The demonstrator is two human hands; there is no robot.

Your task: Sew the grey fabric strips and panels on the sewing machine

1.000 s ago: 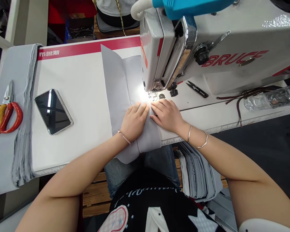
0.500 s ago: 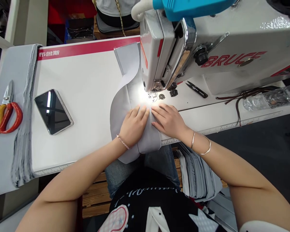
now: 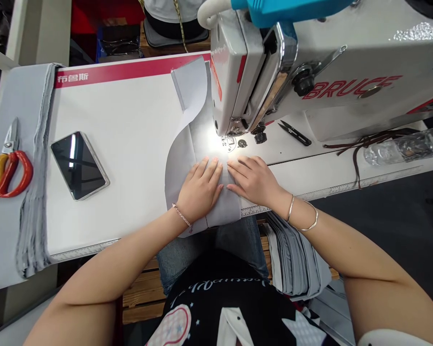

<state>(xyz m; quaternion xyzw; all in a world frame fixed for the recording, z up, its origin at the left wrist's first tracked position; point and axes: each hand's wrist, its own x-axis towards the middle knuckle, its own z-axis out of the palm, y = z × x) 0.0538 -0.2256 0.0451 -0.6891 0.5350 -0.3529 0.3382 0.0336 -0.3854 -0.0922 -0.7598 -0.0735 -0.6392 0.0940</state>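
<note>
The left hand (image 3: 200, 190) and right hand (image 3: 254, 180), a narrow gap between them, lie flat with fingers extended on the grey cloth (image 3: 180, 158) beneath, seemingly guiding it under the sewing machine (image 3: 229, 81) just ahead, where feeding likely calls for light, even pressure.
</note>
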